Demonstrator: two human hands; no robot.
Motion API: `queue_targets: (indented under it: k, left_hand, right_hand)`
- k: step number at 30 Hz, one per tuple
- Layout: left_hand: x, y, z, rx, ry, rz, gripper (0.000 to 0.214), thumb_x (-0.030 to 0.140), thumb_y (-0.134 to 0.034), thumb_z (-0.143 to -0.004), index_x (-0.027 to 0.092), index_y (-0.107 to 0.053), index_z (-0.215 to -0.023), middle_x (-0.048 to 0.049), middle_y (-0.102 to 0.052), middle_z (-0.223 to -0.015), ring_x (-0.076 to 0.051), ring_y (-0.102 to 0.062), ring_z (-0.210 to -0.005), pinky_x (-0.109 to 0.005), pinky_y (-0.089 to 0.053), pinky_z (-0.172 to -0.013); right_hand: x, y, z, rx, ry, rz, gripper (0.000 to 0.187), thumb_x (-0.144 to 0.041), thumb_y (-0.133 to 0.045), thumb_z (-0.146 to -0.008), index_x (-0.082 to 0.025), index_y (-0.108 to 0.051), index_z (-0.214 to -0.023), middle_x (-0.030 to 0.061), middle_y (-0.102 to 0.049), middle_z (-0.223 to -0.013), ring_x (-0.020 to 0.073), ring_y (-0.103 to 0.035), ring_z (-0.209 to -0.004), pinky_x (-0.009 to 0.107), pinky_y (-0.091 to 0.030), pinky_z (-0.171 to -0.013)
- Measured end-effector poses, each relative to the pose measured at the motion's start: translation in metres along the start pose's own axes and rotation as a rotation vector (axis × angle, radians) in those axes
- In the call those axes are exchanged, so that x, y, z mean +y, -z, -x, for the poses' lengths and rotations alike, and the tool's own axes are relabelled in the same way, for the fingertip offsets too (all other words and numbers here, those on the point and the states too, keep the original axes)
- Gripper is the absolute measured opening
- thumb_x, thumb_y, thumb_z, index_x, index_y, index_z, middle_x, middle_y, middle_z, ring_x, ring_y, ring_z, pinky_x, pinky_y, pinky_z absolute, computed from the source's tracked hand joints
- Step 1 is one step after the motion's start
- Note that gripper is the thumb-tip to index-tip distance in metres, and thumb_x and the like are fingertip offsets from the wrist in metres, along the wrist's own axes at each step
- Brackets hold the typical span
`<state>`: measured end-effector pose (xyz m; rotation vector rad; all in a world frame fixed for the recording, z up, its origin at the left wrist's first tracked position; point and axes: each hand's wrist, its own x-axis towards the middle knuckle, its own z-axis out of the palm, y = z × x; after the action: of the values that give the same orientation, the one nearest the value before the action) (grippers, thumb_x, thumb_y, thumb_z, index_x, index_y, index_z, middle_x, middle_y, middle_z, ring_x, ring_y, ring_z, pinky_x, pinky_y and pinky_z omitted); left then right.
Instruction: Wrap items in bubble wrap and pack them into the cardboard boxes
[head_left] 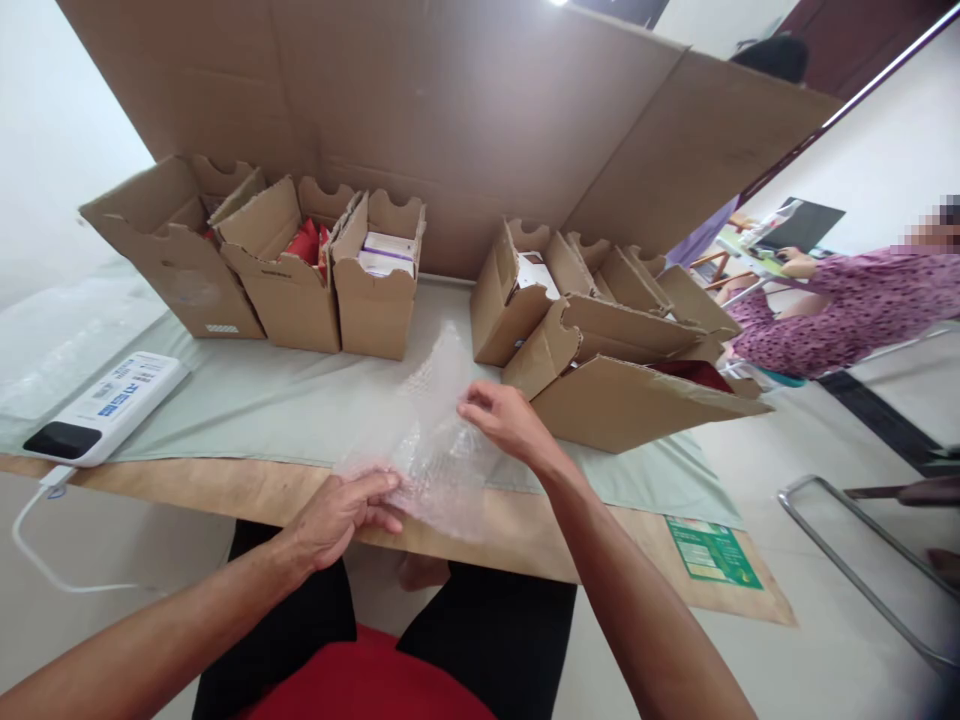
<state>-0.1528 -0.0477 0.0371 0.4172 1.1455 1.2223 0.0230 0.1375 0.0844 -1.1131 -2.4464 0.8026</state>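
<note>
A clear piece of bubble wrap [442, 450] lies crumpled over the front of the table, its near end hanging at the edge. My left hand [341, 515] pinches its lower left side between thumb and fingers. At its upper right, my right hand [501, 418] has its fingers closed on the wrap. Whether anything is inside the folds I cannot tell. Just beyond my right hand stands a long cardboard box [637, 400] with something dark red in it.
Cardboard boxes [375, 310] stand left of centre, some holding red packets and white boxes; more [499, 310] stand right, before a tall cardboard panel [420, 120]. A white power bank [112, 405] with a cable lies left, near bubble wrap [67, 340]. A person [847, 300] sits at right.
</note>
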Motion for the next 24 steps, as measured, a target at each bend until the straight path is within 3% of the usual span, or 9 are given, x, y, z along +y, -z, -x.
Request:
queue_targets:
  k: [3,5,7,12,15,17,20,22,24]
  left_hand:
    - [-0.005,-0.003,0.001,0.056,0.123,0.14,0.012,0.025,-0.073,-0.082,0.015,-0.068,-0.086,-0.0088,-0.073,-0.096,-0.022,-0.074,-0.084,-0.026,-0.059,-0.061]
    - [-0.005,-0.003,0.003,0.039,0.198,0.201,0.012,0.024,-0.061,-0.092,0.014,-0.066,-0.094,-0.0124,-0.075,-0.102,-0.023,-0.076,-0.087,-0.027,-0.06,-0.061]
    - [-0.006,-0.003,0.007,-0.013,0.249,0.237,0.02,0.025,-0.05,-0.098,0.014,-0.066,-0.103,-0.0156,-0.076,-0.106,-0.023,-0.076,-0.088,-0.028,-0.06,-0.062]
    - [-0.013,-0.001,0.03,-0.257,0.432,0.175,0.041,0.048,-0.053,-0.096,0.012,-0.071,-0.098,-0.0184,-0.077,-0.101,-0.024,-0.076,-0.082,-0.028,-0.059,-0.055]
    - [0.001,0.006,0.052,-0.492,0.466,-0.113,0.044,0.055,-0.068,-0.084,0.015,-0.075,-0.101,-0.0169,-0.079,-0.098,-0.026,-0.076,-0.084,-0.029,-0.059,-0.057]
    - [0.022,0.015,0.06,-0.495,0.273,-0.404,0.038,0.05,-0.071,-0.084,0.021,-0.075,-0.109,-0.0131,-0.079,-0.103,-0.026,-0.075,-0.091,-0.032,-0.061,-0.069]
    - [0.05,0.027,0.048,-0.282,-0.211,-0.874,0.036,0.045,-0.066,-0.088,0.031,-0.072,-0.121,-0.0079,-0.076,-0.119,-0.027,-0.07,-0.109,-0.041,-0.058,-0.092]
    - [0.055,0.033,0.027,-0.208,-0.502,-1.143,0.038,0.041,-0.066,-0.087,0.03,-0.072,-0.123,-0.0078,-0.07,-0.132,-0.03,-0.062,-0.126,-0.047,-0.05,-0.107]
    - [0.049,0.035,0.004,-0.256,-0.676,-1.344,0.042,0.037,-0.067,-0.084,0.026,-0.071,-0.124,-0.0097,-0.064,-0.141,-0.033,-0.051,-0.139,-0.053,-0.04,-0.116]
  right_hand:
    - [0.006,-0.008,-0.012,0.215,0.084,0.123,0.021,-0.017,-0.065,-0.084,-0.018,-0.069,-0.104,0.0095,-0.075,-0.104,0.0259,-0.068,-0.098,0.04,-0.051,-0.089]
    - [0.007,-0.015,-0.001,0.374,0.199,0.151,0.02,-0.018,-0.061,-0.09,-0.018,-0.069,-0.107,0.0122,-0.073,-0.116,0.0274,-0.066,-0.111,0.044,-0.049,-0.098]
    - [0.008,-0.022,0.021,0.428,0.284,0.145,0.019,-0.02,-0.055,-0.096,-0.019,-0.07,-0.108,0.0118,-0.073,-0.117,0.0259,-0.066,-0.113,0.043,-0.049,-0.101]
    - [0.019,-0.039,0.073,0.058,0.343,0.138,0.025,-0.018,-0.054,-0.097,-0.021,-0.073,-0.112,0.0098,-0.073,-0.124,0.025,-0.066,-0.118,0.045,-0.05,-0.101]
    - [0.028,-0.031,0.096,0.011,0.278,0.083,0.028,-0.018,-0.056,-0.094,-0.021,-0.071,-0.117,0.0108,-0.069,-0.131,0.0266,-0.062,-0.126,0.05,-0.047,-0.107]
    - [0.029,-0.019,0.114,0.002,0.228,0.037,0.036,-0.023,-0.059,-0.093,-0.023,-0.066,-0.128,0.0114,-0.065,-0.138,0.0272,-0.058,-0.131,0.052,-0.045,-0.11]
    - [0.023,-0.014,0.142,-0.122,0.221,0.058,0.058,-0.035,-0.071,-0.087,-0.024,-0.056,-0.143,0.0136,-0.053,-0.151,0.0307,-0.05,-0.139,0.054,-0.043,-0.111]
    - [0.016,-0.023,0.153,-0.171,0.236,0.121,0.063,-0.034,-0.074,-0.085,-0.023,-0.055,-0.144,0.0146,-0.049,-0.155,0.0327,-0.047,-0.141,0.054,-0.043,-0.112]
    - [0.012,-0.037,0.158,-0.157,0.254,0.185,0.053,-0.028,-0.073,-0.087,-0.022,-0.06,-0.139,0.0146,-0.051,-0.154,0.0335,-0.048,-0.14,0.055,-0.042,-0.111]
